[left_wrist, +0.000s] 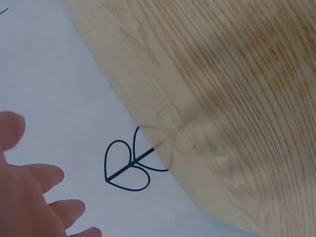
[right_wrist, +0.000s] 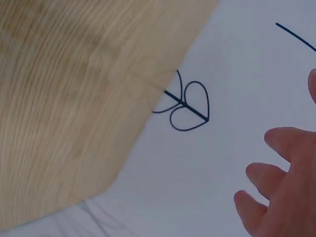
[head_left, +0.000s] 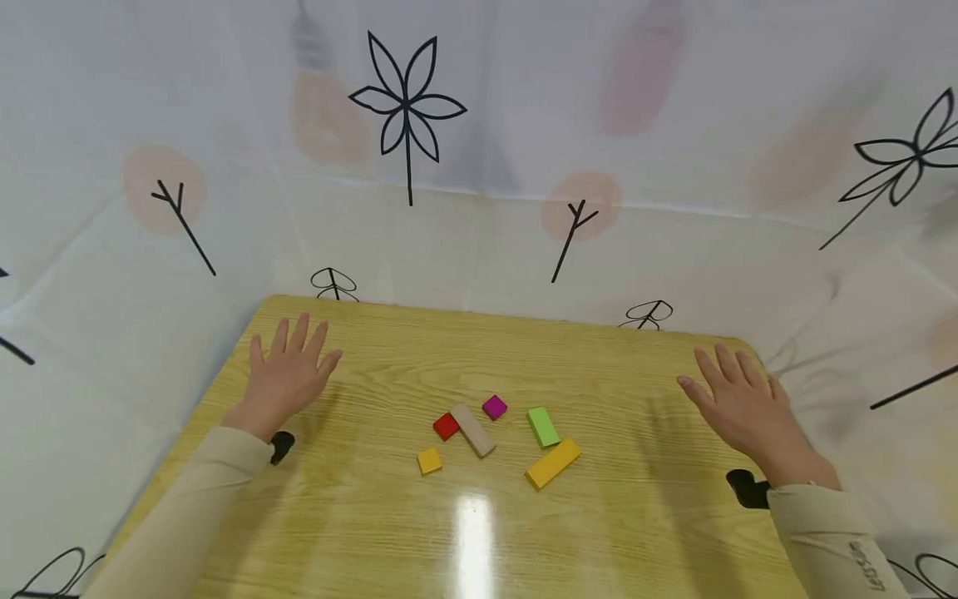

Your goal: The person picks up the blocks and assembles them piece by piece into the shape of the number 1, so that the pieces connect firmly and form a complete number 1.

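In the head view my left hand [head_left: 284, 378] is held over the table's left side, fingers spread and holding nothing. My right hand [head_left: 748, 412] is over the right side, also spread and empty. Between them lie a red block [head_left: 446, 427] beside a long beige block [head_left: 472, 430], a magenta block [head_left: 495, 407], a small yellow-orange block [head_left: 430, 461], and a green block [head_left: 542, 427] close to a long yellow-orange block [head_left: 553, 463]. Part of the left hand [left_wrist: 34, 197] shows in the left wrist view, and part of the right hand [right_wrist: 286, 182] in the right wrist view.
The wooden table [head_left: 389, 349] has its far edge against a white curtain [head_left: 479, 241] printed with flowers and twigs. The curtain also hangs on the left and right sides. A bright reflection lies on the table's near part.
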`<move>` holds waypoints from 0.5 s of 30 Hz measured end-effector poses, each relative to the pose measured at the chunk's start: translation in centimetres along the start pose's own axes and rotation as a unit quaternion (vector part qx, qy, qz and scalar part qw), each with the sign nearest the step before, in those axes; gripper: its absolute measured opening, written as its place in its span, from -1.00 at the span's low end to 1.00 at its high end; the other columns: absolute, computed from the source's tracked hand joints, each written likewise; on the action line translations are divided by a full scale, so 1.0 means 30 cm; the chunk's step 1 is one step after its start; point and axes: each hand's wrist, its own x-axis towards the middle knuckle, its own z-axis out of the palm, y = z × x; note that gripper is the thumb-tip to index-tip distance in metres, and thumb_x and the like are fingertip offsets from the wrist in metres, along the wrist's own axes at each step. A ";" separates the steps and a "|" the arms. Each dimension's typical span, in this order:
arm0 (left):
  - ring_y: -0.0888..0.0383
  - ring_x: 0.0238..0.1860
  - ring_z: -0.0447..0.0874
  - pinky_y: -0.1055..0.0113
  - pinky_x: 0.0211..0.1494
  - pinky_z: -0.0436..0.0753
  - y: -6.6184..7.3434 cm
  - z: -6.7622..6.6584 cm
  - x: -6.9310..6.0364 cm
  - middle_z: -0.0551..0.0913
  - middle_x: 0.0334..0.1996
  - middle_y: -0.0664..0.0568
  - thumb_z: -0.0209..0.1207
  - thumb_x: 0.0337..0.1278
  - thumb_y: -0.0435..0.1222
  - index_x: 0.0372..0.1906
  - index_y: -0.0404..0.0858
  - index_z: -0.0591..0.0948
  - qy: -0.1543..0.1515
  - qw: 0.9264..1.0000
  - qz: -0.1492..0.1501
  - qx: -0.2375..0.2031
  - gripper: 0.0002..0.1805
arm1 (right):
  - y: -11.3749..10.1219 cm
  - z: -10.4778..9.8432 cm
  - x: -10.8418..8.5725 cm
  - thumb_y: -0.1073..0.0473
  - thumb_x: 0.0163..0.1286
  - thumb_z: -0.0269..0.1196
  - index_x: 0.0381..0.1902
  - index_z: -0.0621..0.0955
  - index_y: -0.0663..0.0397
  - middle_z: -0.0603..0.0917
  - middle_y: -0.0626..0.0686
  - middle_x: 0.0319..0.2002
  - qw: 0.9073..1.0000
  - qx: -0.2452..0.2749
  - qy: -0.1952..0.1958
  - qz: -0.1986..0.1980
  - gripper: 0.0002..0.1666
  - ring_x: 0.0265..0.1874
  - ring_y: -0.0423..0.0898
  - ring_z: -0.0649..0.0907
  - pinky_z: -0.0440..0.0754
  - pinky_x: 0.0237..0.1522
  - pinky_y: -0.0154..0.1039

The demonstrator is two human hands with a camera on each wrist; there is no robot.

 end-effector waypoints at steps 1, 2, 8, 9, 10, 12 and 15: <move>-0.23 0.32 -0.32 -0.26 0.14 -0.37 0.001 0.003 0.002 -0.17 0.36 -0.20 -0.36 0.21 0.20 0.38 -0.18 -0.01 0.004 1.000 0.001 0.000 -0.23 | 0.001 0.001 0.000 -0.33 0.34 -0.37 0.38 -0.18 0.09 -0.34 0.27 0.34 1.000 0.000 -0.001 0.000 -0.14 0.26 0.30 -0.28 -0.28 0.03 0.36; -0.23 0.32 -0.30 -0.26 0.14 -0.35 0.001 0.008 0.004 -0.15 0.36 -0.21 -0.35 0.19 0.23 0.37 -0.19 0.02 0.010 1.000 0.001 -0.002 -0.21 | 0.001 0.002 0.001 -0.32 0.35 -0.37 0.38 -0.18 0.10 -0.31 0.28 0.34 1.000 -0.001 0.001 -0.001 -0.14 0.26 0.32 -0.24 -0.26 0.04 0.35; -0.23 0.21 0.12 -0.19 0.11 0.10 0.009 0.035 0.003 0.22 0.22 -0.24 -0.32 0.10 0.30 0.22 -0.26 0.31 0.032 0.999 0.009 -0.034 -0.17 | 0.000 0.018 0.004 -0.27 0.37 -0.32 0.34 0.09 0.20 0.17 0.40 0.22 0.998 0.015 0.056 -0.002 -0.20 0.10 0.39 0.21 0.13 -0.04 0.27; -0.22 0.14 0.24 -0.16 0.05 0.21 0.012 0.038 0.000 0.30 0.17 -0.24 -0.31 0.10 0.30 0.19 -0.26 0.36 0.029 0.999 0.008 -0.041 -0.19 | -0.002 0.022 0.002 -0.27 0.37 -0.30 0.31 0.16 0.22 0.25 0.40 0.18 0.998 0.025 0.064 0.000 -0.20 0.05 0.38 0.29 0.22 -0.10 0.25; -0.20 0.06 0.34 -0.12 -0.03 0.31 0.013 0.042 -0.004 0.36 0.12 -0.23 -0.31 0.11 0.29 0.15 -0.25 0.39 0.024 0.999 0.008 -0.048 -0.21 | -0.004 0.028 0.000 -0.27 0.37 -0.28 0.27 0.22 0.22 0.33 0.39 0.13 0.997 0.035 0.073 0.004 -0.22 -0.01 0.36 0.36 0.30 -0.19 0.21; -0.14 -0.09 0.47 -0.04 -0.20 0.44 0.016 0.052 -0.013 0.46 0.02 -0.18 -0.31 0.12 0.27 0.09 -0.23 0.44 0.012 0.998 0.008 -0.068 -0.25 | -0.008 0.041 -0.006 -0.25 0.37 -0.25 0.21 0.32 0.23 0.44 0.35 0.04 0.995 0.054 0.087 0.007 -0.25 -0.14 0.30 0.48 0.41 -0.36 0.11; 0.01 -0.25 0.55 0.10 -0.33 0.49 0.028 0.076 -0.028 0.54 -0.10 -0.08 -0.26 0.15 0.22 0.01 -0.18 0.49 0.004 0.994 0.008 -0.107 -0.35 | -0.016 0.071 -0.015 -0.21 0.37 -0.20 0.15 0.40 0.20 0.54 0.27 -0.07 0.991 0.077 0.108 0.007 -0.32 -0.25 0.22 0.55 0.45 -0.49 -0.02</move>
